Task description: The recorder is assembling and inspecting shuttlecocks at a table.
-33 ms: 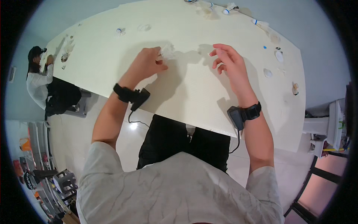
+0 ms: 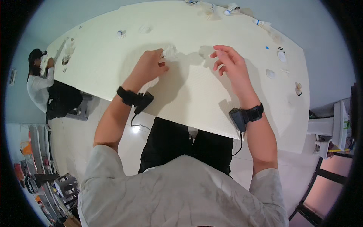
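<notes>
Over the white table my left hand (image 2: 148,66) is closed round a white, frilly, see-through thing like a shuttlecock skirt (image 2: 170,52). Its far end sticks out past my fingertips; the part inside my grip is hidden. To the right, my right hand (image 2: 230,65) hovers apart from it, fingers bent and spread, with nothing visible in them. Farther off lie a small white piece with a blue band (image 2: 120,33), like a shuttlecock's base, and a pale, translucent scrap (image 2: 145,28).
Along the far edge lie shuttlecocks, one with a blue band (image 2: 261,23). At right are a small blue piece (image 2: 267,47), a white oval piece (image 2: 281,56), a pale disc (image 2: 270,73) and a brownish item (image 2: 298,89). Another person (image 2: 41,81) sits at the table's left end.
</notes>
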Available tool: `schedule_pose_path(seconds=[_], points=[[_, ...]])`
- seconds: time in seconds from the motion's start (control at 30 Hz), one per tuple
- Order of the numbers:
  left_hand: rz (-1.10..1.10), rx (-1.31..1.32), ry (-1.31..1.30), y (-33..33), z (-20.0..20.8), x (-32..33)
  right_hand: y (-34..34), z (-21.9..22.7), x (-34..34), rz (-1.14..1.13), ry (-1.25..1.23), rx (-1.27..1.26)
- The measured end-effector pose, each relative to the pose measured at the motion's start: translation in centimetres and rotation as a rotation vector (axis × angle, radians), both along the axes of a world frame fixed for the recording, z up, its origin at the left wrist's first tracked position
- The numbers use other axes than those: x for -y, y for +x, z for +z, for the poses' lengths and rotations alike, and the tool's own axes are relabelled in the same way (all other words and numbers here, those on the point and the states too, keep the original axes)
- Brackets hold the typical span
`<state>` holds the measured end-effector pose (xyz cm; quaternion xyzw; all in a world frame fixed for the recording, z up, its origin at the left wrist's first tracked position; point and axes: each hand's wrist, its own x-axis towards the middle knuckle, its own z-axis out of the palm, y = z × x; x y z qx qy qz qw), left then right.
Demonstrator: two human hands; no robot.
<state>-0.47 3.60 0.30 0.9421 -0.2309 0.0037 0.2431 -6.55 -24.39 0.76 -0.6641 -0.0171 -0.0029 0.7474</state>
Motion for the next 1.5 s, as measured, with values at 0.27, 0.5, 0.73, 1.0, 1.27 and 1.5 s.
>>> schedule_pose_path(seconds=[0.27,0.5,0.73,1.0,1.27,1.5], points=[[-0.061,0.034,-0.053,0.5,1.1,2.1,0.3,-0.9,0.5,0.046,-0.026,0.028],[-0.170,-0.565,-0.973,0.9,1.0,10.6,-0.4,-1.4,-0.5,0.017,-0.124,0.129],[-0.258,-0.699,-1.157,1.9,-1.6,12.5,0.0,-2.0,0.1,-0.176,-0.045,0.078],[-0.198,-0.491,-0.986,2.4,-3.2,11.8,0.0,-2.8,1.1,-0.257,-0.306,0.065],[-0.241,-0.526,-0.947,1.6,-3.7,12.1,0.0,-1.9,1.6,-0.349,-0.099,-0.016],[-0.283,-0.492,-0.858,1.4,-3.0,11.7,-0.2,-2.1,2.2,-0.479,-0.164,0.155]])
